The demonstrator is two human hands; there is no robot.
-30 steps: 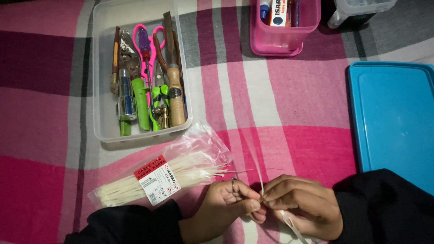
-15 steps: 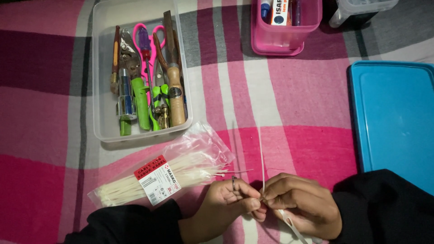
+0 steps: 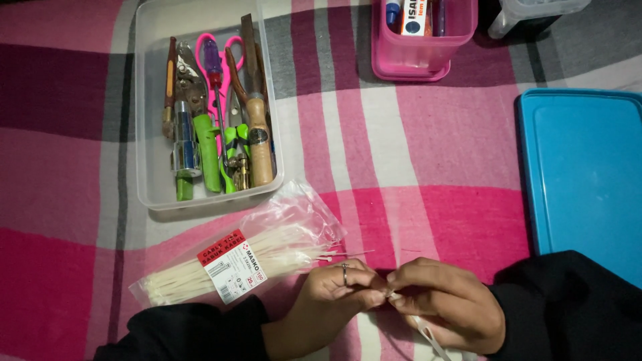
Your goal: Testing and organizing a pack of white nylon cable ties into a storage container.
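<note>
White plastic cable tie is pinched between left hand and right hand. Its long axis trails down toward the person, under the right hand.

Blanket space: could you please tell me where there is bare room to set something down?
Bare cloth lies between the clear tool tray and the blue lid, below the pink tub. Another patch is left of the tray. It is crowded around the tie bag, left hand and right hand.
</note>
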